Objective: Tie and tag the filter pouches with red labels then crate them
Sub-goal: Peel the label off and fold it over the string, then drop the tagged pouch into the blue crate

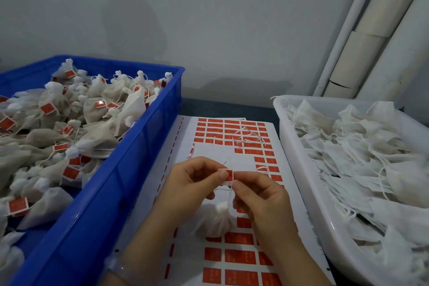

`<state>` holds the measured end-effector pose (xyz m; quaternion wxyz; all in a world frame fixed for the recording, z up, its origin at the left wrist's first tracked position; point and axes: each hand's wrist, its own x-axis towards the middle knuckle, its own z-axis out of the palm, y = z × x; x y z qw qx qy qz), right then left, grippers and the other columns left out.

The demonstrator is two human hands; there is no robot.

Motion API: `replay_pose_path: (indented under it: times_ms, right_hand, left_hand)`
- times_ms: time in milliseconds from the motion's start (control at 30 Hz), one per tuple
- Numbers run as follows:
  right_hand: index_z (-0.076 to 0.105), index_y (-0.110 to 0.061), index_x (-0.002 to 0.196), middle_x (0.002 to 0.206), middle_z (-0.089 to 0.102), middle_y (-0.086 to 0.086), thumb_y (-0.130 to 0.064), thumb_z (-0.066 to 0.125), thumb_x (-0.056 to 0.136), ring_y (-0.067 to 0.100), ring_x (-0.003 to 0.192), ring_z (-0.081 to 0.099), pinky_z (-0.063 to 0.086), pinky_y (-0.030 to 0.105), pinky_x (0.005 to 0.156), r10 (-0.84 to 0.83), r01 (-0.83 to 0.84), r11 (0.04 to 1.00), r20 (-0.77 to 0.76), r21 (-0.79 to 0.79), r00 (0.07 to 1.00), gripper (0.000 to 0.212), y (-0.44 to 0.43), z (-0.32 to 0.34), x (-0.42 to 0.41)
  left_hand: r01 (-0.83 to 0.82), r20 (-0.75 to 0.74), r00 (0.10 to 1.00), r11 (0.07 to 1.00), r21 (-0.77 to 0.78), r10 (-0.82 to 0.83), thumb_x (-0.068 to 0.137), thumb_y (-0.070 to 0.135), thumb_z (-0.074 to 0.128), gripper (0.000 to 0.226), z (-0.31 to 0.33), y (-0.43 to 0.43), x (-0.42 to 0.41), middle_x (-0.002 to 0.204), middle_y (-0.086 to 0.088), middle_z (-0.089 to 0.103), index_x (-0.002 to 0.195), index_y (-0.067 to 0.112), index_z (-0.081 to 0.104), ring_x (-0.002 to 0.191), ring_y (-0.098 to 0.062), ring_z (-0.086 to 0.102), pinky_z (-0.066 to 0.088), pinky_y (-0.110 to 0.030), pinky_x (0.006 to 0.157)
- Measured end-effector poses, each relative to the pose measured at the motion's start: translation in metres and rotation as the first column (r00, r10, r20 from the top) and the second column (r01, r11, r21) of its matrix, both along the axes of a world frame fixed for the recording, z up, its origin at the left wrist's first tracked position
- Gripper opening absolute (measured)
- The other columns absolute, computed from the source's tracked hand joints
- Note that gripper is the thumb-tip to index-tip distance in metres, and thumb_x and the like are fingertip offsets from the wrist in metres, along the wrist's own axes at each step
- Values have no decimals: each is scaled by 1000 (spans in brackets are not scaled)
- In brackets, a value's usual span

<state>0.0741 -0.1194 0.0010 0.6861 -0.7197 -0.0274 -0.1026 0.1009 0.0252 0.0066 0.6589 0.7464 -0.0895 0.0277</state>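
Two containers stand on the desk [232, 105], one at each side edge, with one label sheet [209, 153] lying flat between them. The blue crate [130, 169] on the left holds a heap of tied pouches [92, 109], too many and too tangled to count, most carrying a red tag on a white string. The white tray [299, 158] on the right is filled with flat, untied pouches [362, 158], their loose strings spilling over one another; their number also cannot be told.

The sheet bears rows of red labels in two blocks, one near the far edge and one near the front edge, with a bare white patch in the middle where labels are missing. A few loose strings [249, 138] lie across the far block.

Both hands hover over the middle of the sheet. The left hand [192, 183] and the right hand [260, 197] each pinch one red label [228, 174] between thumb and forefinger, meeting at it from opposite sides. A white string [230, 197] runs down from the label to one tied pouch [214, 220], which seems to rest on the sheet below the hands, though blur makes that uncertain.
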Motion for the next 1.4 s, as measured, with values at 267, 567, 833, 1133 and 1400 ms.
replay_pose_path:
  times_ms: [267, 567, 833, 1133, 1400]
  right_hand:
    - [63, -32, 82, 80, 67, -25, -15, 64, 83, -2, 77, 63, 52, 10, 64, -50, 53, 992, 36, -111, 998, 17, 1, -2, 1]
    - [64, -31, 74, 67, 67, -21, -35, 62, 70, 2, 64, 63, 47, 7, 53, 16, -8, 991, 58, -136, 998, 6, 2, 5, -2]
    - [64, -30, 71, 67, 67, -21, -14, 68, 79, 2, 67, 64, 47, 7, 51, 18, -6, 984, 69, -180, 997, 19, -3, 4, 0]
    - [54, -39, 73, 70, 58, -29, -41, 61, 77, -14, 77, 57, 40, -3, 57, 31, 53, 914, 202, -401, 979, 8, 21, 70, 19]
    - [59, -20, 83, 78, 68, -3, -24, 63, 87, 10, 72, 68, 58, 28, 73, 43, -33, 999, 367, -34, 929, 7, 90, 148, 90]
  left_hand:
    - [64, 1, 998, 998, 8, -64, 78, 25, 67, 8, 1, -2, -2, 74, 10, 71, 84, 22, 72, 68, -10, 67, 50, -15, 57]
    - [-35, 56, 998, 999, 16, 34, 74, 25, 71, 14, 0, 0, -1, 69, 8, 70, 87, 23, 67, 66, -12, 68, 52, -16, 57]
    - [53, 8, 999, 996, 74, -53, 76, 19, 72, 4, -2, 2, 0, 69, 8, 70, 76, 22, 72, 66, -10, 67, 50, -14, 61]
    - [-389, -20, 916, 879, -277, 400, 93, 38, 42, 26, 0, 3, 8, 78, 14, 68, 91, 22, 62, 68, -7, 65, 51, -13, 52]
    - [-423, -58, 905, 878, -223, 421, 96, 29, 43, 21, -3, -2, 9, 77, 7, 67, 88, 20, 60, 66, -11, 64, 50, -18, 55]
